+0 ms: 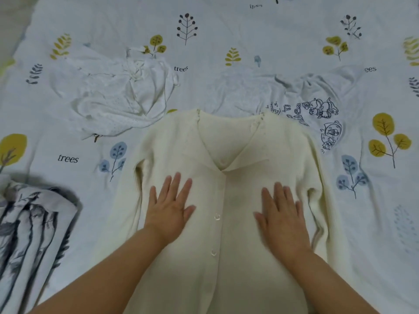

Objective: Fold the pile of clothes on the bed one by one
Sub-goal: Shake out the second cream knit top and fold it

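A cream knitted cardigan lies face up and buttoned in the middle of the bed, neck away from me, its sleeves running down along both sides. My left hand rests flat on its left front panel with fingers straight and spread. On the right front panel my right hand lies flat in the same way. Beyond the cardigan, a crumpled white garment sits at the upper left, and a white top with a dark cartoon print lies at the upper right.
The bed is covered by a white sheet printed with trees and leaves. A grey-and-white patterned garment lies at the lower left edge of the view.
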{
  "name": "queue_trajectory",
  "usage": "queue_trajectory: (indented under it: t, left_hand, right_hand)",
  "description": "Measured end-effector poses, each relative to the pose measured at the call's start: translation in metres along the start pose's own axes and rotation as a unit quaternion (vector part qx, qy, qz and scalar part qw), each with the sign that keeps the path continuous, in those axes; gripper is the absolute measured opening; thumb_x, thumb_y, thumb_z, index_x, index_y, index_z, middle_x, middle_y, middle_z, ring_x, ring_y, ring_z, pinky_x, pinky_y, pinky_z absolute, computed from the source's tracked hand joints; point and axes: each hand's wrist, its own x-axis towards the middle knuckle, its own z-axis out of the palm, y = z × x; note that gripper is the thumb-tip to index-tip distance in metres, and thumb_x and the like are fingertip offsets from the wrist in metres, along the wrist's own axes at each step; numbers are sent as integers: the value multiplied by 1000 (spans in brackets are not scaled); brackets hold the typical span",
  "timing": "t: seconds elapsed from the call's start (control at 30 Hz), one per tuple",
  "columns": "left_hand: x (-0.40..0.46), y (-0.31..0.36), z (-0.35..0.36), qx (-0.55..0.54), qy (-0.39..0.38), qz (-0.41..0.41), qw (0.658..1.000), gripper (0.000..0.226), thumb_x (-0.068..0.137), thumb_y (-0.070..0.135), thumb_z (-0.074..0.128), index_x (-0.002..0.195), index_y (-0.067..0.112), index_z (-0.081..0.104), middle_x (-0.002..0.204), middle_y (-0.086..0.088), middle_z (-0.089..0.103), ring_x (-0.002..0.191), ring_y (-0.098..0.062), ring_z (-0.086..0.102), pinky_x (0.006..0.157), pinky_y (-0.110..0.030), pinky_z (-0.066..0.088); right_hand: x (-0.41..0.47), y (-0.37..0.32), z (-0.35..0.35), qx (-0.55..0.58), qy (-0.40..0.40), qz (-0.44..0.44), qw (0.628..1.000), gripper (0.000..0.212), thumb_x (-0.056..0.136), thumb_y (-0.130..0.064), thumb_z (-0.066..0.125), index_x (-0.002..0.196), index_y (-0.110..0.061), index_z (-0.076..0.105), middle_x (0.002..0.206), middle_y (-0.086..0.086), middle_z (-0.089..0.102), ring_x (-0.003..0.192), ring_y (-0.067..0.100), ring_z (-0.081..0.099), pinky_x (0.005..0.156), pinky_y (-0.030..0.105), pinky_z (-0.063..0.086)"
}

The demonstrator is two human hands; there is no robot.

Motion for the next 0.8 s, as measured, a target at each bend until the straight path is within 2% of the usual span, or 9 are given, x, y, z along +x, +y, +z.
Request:
queue_trajectory:
  t: [0.07,0.2,0.33,0.47,0.6,0.67,0.7,0.77,0.8]
  left_hand:
    - [-16,12,-6,-38,33,-17,999,64,98,46,22,149,19,-5,157,-9,-11,145,-26,-9,115,-46,-2]
    - [-71,21,1,-94,136,-54,985,55,82,23,52,130,-4,50,137,-33,41,125,-49,42,97,-59,37]
    - [-114,20,17,-111,30,-205,972,51,93,16,43,142,7,33,138,-28,38,117,-42,46,90,-48,44]
    - [-127,12,27,-121,9,-175,977,49,98,21,29,144,22,12,120,-11,47,99,-27,56,83,-35,45]
    - [-135,10,23,-43,37,-152,987,43,83,14,60,124,12,45,98,-12,54,78,-31,59,61,-36,48]
    - [-143,14,28,-3,72,-103,992,57,56,11,83,109,3,64,98,-26,63,79,-41,64,60,-44,52]
    - [-147,15,30,-6,40,-87,995,69,54,19,85,117,2,62,111,-33,59,95,-46,62,73,-53,52]
    - [-154,17,38,3,-15,-95,995,84,74,38,71,143,8,33,143,-35,30,131,-47,35,103,-59,31]
    - [-158,16,41,-5,-12,-96,995,84,77,41,68,145,11,30,145,-33,27,134,-46,31,105,-59,27]
  right_hand:
    - [-17,-14,-8,67,59,35,995,56,97,-32,43,147,-13,26,155,21,13,144,34,9,113,46,16]
    - [-65,-17,-4,96,29,169,981,61,94,-25,45,148,-15,18,150,21,17,135,36,25,104,44,32]
    - [-106,-19,16,148,-20,217,965,60,94,-21,40,147,-16,13,136,18,36,118,35,40,95,42,39]
    - [-125,-8,25,202,-42,216,954,59,97,-18,36,147,-27,8,136,11,43,116,30,50,96,38,38]
    - [-126,-10,11,42,51,235,970,52,85,3,43,136,-9,40,114,25,51,91,40,58,67,41,48]
    - [-125,-33,8,15,122,161,979,52,69,6,68,120,2,59,107,34,58,87,47,61,63,49,53]
    - [-125,-48,11,12,146,101,984,62,59,-3,81,118,2,62,111,35,59,94,49,61,69,54,52]
    - [-129,-77,29,11,145,-43,988,81,54,-28,87,126,-8,57,129,29,52,121,44,49,96,54,40]
    - [-133,-88,37,-7,122,-117,986,81,59,-38,81,130,-14,52,141,24,41,131,38,39,106,51,26]
